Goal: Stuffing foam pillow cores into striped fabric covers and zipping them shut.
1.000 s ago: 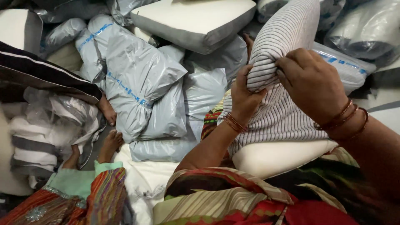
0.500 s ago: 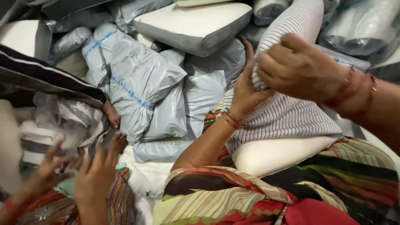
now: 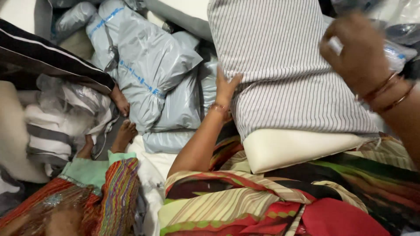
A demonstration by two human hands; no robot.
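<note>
Now my left hand [image 3: 226, 88] lies flat and open against the left edge of the striped pillow cover [image 3: 284, 74], fingers spread upward. My right hand [image 3: 358, 54] is curled at the cover's upper right, blurred, so I cannot tell its grip. A cream foam pillow [image 3: 297, 148] sticks out below, across my lap. Grey plastic packages [image 3: 153, 74] lie just beside.
</note>
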